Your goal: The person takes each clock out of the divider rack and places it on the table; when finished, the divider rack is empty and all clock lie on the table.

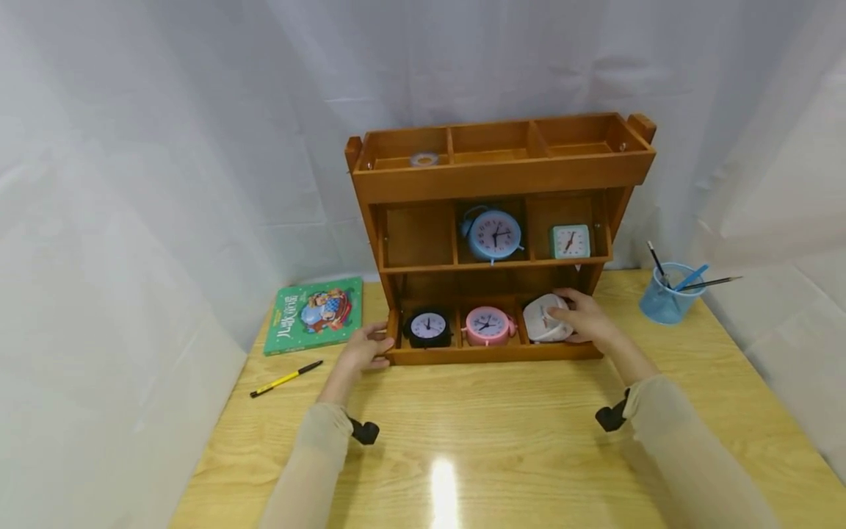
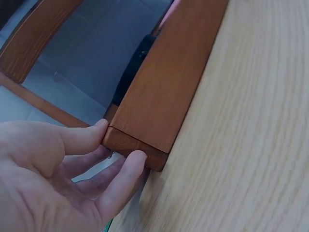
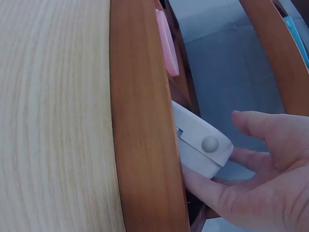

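Note:
A brown wooden shelf (image 1: 502,178) with three tiers of compartments stands at the back of the table. My left hand (image 1: 363,349) grips its lower left corner, thumb on the upper edge and fingers at the end. In the bottom right compartment, my right hand (image 1: 584,317) holds a white rounded plastic item (image 3: 205,142) with a round grey button; its exact kind is unclear. Left of it in the bottom tier are a pink alarm clock (image 1: 487,325) and a black alarm clock (image 1: 428,330). The middle tier holds a blue alarm clock (image 1: 494,234) and a small green square clock (image 1: 571,242).
A tape roll (image 1: 424,159) lies in the top left compartment. Left of the shelf are a green book (image 1: 314,314) and a yellow-black pen (image 1: 286,378). A blue mesh pen cup (image 1: 667,297) with pens stands on the right. White cloth (image 1: 198,147) surrounds the table.

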The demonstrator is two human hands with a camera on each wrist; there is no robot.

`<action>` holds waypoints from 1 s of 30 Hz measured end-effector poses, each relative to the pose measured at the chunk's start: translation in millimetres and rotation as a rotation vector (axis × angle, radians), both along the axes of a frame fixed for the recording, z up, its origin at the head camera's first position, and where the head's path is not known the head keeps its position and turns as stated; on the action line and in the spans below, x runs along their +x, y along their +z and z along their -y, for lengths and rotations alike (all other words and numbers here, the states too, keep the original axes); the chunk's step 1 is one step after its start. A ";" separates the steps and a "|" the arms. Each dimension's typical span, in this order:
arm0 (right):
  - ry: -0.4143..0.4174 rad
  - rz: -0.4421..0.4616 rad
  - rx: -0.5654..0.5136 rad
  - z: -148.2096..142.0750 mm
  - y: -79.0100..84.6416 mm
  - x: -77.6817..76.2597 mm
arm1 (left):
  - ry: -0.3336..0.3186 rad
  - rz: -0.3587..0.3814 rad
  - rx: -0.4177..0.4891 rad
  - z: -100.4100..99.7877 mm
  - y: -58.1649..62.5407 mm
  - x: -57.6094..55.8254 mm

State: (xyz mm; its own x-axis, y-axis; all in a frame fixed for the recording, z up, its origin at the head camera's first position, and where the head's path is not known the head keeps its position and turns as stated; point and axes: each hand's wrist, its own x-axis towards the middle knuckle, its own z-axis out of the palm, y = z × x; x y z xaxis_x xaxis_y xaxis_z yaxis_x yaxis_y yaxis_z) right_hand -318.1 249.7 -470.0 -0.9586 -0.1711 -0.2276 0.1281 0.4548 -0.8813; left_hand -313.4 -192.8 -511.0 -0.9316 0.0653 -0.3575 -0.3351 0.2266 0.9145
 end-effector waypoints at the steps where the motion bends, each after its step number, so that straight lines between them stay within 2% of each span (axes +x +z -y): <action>1: 0.009 0.008 -0.005 0.0 0.5 -0.9 | -0.002 0.007 0.010 1.6 0.7 0.4; 9: 0.077 0.036 0.011 -4.1 7.4 -2.7 | -0.020 0.056 0.086 5.5 7.5 2.6; 13: 0.092 0.065 -0.061 -6.0 7.8 -4.0 | -0.022 0.064 0.086 4.6 9.3 2.2; 17: 0.078 0.104 -0.158 -6.1 5.1 -4.7 | -0.026 0.061 0.063 3.5 9.6 2.4; 20: 0.069 0.111 -0.188 -6.6 2.5 -5.0 | -0.027 0.056 0.049 3.6 8.8 2.5; 26: 0.035 0.072 -0.192 -9.1 0.3 -2.2 | -0.034 0.049 0.034 2.6 9.1 3.7; 30: -0.006 0.043 -0.235 -11.0 1.2 3.4 | -0.040 0.040 0.031 1.8 10.1 4.9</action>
